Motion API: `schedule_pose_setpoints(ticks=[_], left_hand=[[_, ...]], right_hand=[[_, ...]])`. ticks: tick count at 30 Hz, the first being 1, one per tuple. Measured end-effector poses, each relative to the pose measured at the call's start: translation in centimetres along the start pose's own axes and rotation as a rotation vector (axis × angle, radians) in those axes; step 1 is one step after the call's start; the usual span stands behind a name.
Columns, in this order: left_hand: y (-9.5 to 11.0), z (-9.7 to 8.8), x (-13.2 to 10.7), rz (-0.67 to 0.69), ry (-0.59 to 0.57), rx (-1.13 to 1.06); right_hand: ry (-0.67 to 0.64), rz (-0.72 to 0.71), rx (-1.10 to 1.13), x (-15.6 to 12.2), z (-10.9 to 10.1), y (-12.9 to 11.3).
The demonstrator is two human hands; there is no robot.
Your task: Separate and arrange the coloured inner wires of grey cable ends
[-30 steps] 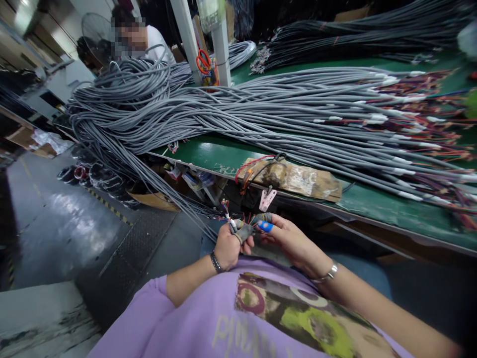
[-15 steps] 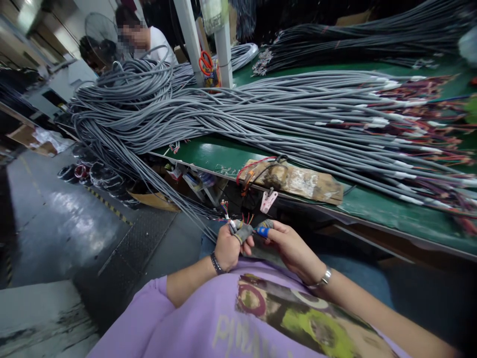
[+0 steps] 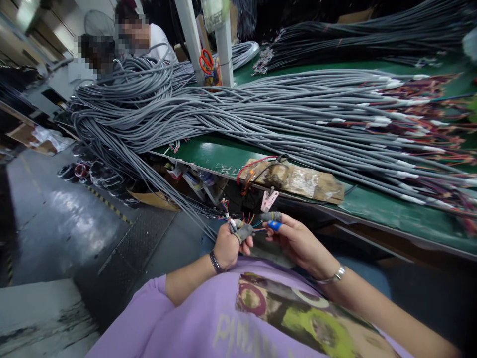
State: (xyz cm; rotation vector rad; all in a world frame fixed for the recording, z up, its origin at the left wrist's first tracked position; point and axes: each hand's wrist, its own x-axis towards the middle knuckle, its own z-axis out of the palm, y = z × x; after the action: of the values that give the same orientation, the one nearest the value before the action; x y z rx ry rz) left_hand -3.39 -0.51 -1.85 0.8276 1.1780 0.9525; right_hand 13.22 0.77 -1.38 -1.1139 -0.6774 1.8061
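Observation:
My left hand (image 3: 228, 244), with grey finger covers, is closed round the end of a grey cable (image 3: 194, 214) whose thin coloured wires (image 3: 244, 219) fan out above the fist. My right hand (image 3: 298, 239) sits just to the right, a grey cover on one fingertip and a blue one on another, pinching some of those thin wires. Both hands hover in front of my purple shirt, below the edge of the green bench (image 3: 372, 204). The cable trails down and left from the big pile.
A large heap of grey cables (image 3: 223, 109) with coloured stripped ends (image 3: 428, 124) covers the bench. A taped brown block (image 3: 298, 180) with red wire and a pink clip (image 3: 267, 200) sits at the bench edge. Two other people (image 3: 137, 37) work at the far left. Orange scissors (image 3: 206, 59) hang on a post.
My right hand closed in on the wires beside the left hand, then drew slightly right and up again. The left hand stayed put.

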Motion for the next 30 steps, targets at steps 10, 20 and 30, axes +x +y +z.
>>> schedule_pose_setpoints(ticks=[10, 20, 30], left_hand=[[0.2, 0.0, 0.0, -0.019, -0.069, 0.014], [-0.1, -0.3, -0.3, 0.02, -0.188, 0.162], [-0.9, -0.4, 0.3, 0.061, -0.018, -0.023]], right_hand=[[-0.111, -0.203, -0.35, 0.0, 0.1, -0.6], [-0.032, -0.016, -0.169, 0.2, 0.3, 1.0], [-0.024, 0.007, -0.031, -0.2, 0.7, 1.2]])
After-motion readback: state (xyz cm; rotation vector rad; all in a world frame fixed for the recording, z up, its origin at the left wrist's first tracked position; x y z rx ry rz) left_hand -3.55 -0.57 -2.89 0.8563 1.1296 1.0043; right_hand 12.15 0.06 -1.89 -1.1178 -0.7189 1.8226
